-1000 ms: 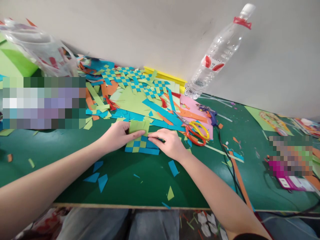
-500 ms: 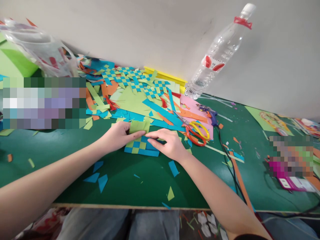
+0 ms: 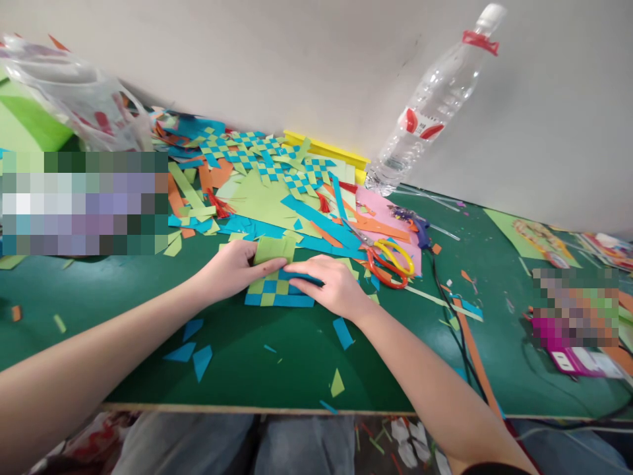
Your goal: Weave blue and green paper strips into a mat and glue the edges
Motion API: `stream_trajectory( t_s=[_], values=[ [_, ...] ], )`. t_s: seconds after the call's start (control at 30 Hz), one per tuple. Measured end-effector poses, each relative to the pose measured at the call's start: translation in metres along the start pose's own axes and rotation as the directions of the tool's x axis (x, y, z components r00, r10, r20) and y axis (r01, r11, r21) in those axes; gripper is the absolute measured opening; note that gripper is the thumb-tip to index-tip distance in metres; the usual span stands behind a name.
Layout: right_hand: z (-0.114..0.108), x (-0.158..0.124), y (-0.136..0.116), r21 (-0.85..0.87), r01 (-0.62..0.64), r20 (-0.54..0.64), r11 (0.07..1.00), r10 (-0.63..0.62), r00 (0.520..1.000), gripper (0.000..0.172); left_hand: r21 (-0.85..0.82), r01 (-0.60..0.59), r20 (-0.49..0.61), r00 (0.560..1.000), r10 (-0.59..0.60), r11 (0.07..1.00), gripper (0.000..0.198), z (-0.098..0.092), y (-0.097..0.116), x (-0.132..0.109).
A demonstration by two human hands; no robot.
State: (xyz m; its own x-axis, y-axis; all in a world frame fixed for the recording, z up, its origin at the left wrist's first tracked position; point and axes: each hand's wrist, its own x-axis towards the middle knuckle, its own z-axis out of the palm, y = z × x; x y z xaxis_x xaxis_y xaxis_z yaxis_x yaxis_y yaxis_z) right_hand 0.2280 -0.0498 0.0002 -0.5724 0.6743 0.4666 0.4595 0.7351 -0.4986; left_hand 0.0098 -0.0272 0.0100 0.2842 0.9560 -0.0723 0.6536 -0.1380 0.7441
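A small mat woven from blue and light green paper strips (image 3: 275, 288) lies flat on the green tabletop before me, its far green ends folded up. My left hand (image 3: 236, 265) is closed on its far left part, thumb on top, the other fingers mostly hidden behind the green ends. From the right, my right hand (image 3: 332, 282) grips the blue strips of the mat between thumb and forefinger. Both hands' tips nearly meet at the mat's middle. Just beyond my right hand rest scissors (image 3: 388, 264) with one yellow and one orange handle.
Finished woven pieces (image 3: 270, 158) and loose strips pile up along the wall. A clear bottle (image 3: 425, 112) leans at the back right, a plastic-bagged container (image 3: 89, 99) stands back left. A blue glue gun (image 3: 422, 232) trails a black cord. Scraps (image 3: 202, 361) dot the near tabletop.
My right forefinger and thumb have slid slightly left across the mat. My left hand keeps its grip, and the rest looks the same.
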Motion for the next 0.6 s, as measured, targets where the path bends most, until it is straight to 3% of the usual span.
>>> stream_trajectory(
  t_s=[0.33,0.6],
  values=[
    [-0.0013,0.0005,0.0004,0.013,-0.027,0.060,1.000,0.026,0.998,0.020,0.000,-0.020,0.014,1.000,0.020,1.000,0.047,0.0002,-0.0006,-0.0003],
    [-0.0005,-0.0007,0.0008,0.035,-0.045,0.069,0.998,0.042,0.997,0.019,0.095,0.034,0.023,0.999,-0.036,0.995,0.054,0.0014,-0.0055,0.0020]
  ],
)
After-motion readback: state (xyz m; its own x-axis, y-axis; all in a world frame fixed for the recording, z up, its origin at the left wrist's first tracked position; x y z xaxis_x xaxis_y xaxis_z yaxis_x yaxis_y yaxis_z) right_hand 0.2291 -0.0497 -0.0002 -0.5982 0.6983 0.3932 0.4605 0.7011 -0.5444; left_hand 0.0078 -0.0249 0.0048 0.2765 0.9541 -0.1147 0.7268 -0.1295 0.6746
